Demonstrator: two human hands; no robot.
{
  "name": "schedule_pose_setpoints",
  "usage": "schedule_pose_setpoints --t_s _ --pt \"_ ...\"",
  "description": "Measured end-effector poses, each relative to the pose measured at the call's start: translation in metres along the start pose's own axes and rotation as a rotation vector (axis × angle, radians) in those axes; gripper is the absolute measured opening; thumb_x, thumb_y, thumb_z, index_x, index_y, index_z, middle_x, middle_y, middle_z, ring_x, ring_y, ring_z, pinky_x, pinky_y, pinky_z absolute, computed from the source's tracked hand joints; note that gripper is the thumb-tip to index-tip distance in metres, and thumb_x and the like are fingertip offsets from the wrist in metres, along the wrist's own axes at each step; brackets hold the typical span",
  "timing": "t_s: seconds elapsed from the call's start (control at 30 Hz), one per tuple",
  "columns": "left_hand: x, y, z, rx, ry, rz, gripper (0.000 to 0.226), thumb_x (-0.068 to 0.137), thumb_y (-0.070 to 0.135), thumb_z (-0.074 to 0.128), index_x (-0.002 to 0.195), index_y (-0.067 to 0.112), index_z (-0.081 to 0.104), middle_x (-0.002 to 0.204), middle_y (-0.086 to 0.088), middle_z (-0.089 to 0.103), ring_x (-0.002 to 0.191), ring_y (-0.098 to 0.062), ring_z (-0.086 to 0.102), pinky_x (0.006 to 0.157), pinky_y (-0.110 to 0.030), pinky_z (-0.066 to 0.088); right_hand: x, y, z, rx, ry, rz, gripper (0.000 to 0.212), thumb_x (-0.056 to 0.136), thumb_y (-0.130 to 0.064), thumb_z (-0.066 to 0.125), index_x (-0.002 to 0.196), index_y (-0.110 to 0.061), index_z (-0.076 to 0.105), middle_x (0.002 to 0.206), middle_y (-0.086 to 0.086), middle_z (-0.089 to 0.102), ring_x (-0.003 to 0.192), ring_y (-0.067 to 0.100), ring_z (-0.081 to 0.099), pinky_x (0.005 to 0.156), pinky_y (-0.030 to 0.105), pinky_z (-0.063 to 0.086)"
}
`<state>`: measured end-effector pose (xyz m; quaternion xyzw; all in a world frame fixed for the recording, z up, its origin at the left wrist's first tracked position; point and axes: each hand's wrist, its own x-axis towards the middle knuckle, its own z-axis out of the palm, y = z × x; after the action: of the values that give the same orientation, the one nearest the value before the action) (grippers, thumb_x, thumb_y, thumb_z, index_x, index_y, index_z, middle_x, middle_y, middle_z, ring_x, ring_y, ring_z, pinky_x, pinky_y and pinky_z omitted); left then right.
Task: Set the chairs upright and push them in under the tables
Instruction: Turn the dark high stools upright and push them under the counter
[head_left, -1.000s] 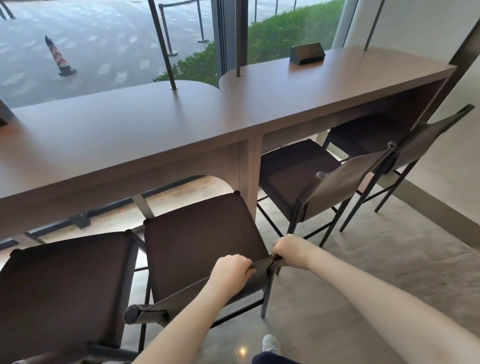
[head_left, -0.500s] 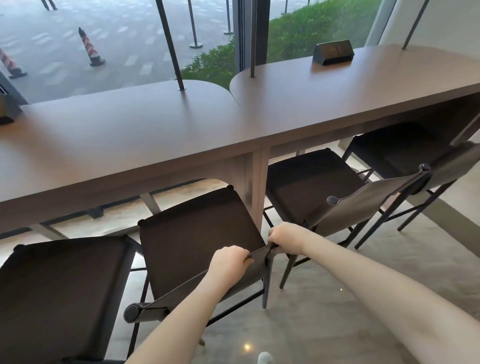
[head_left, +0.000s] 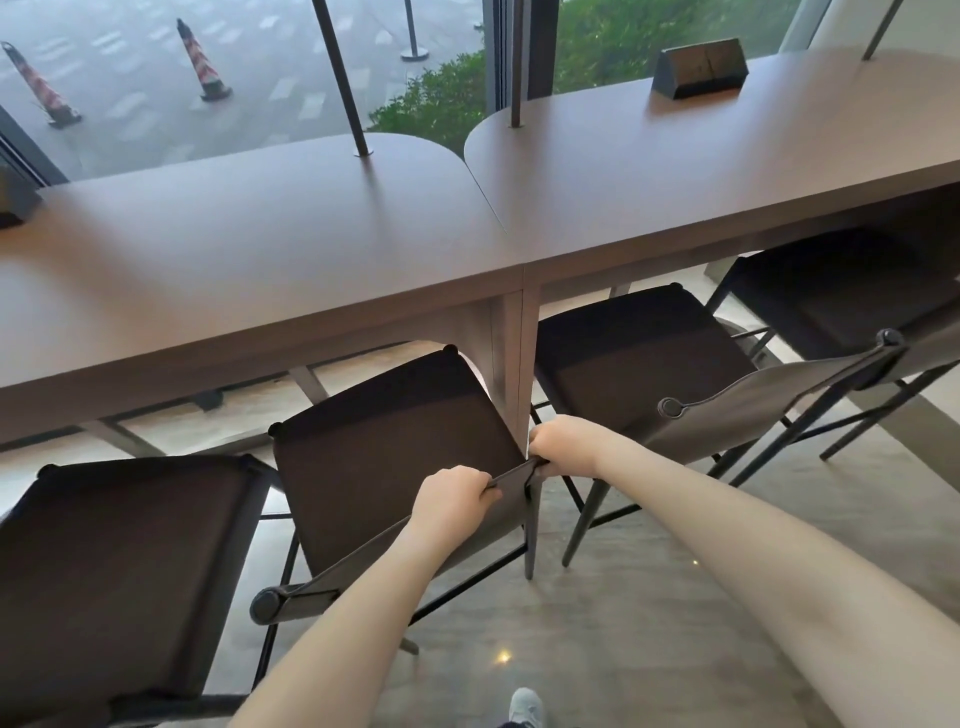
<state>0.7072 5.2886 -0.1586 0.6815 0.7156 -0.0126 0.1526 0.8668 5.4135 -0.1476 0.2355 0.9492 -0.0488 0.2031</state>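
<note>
Gripping chair backrest (head_left: 511, 480), hands (head_left: 452, 499) hide fingertips.

Nothing here can be read: no word, number or brand shows on the tables (head_left: 291, 244) or the chairs (head_left: 384, 447). The dark box (head_left: 698, 67) on the right table turns a plain face to the camera, with no lettering that can be made out. The cones (head_left: 200, 57) outside carry only stripes.

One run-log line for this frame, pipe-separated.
phase: pushing chair in | left hand: grips backrest top | right hand: grips backrest corner | chair: upright, seat front under table edge
</note>
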Motion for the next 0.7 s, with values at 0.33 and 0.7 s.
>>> schedule_pose_setpoints --t_s 0.33,0.7 --pt "-0.002 0.000 -0.002 -0.050 -0.075 0.001 0.028 0.100 0.035 0.043 0.106 0.018 0.064 0.098 -0.002 0.067 0.089 -0.024 0.063 0.072 -0.033 0.047 0.004 -0.004 -0.007 0.028 -0.051 0.073 0.023 0.092 -0.020 0.059 0.109 -0.010 0.071 0.105 0.008 0.065 0.089 0.023 0.064 0.074 0.029 0.051" --pt "-0.056 -0.037 -0.007 -0.110 -0.042 -0.085 0.020 0.096 0.020 0.045 0.104 0.012 0.062 0.103 -0.008 0.065 0.096 -0.028 0.058 0.071 -0.032 0.039 0.012 -0.039 -0.015 -0.176 -0.115 0.012 0.018 0.086 -0.032 0.054 0.095 -0.018 0.062 0.090 0.002 0.059 0.093 0.026 0.063 0.075 0.032 0.049"
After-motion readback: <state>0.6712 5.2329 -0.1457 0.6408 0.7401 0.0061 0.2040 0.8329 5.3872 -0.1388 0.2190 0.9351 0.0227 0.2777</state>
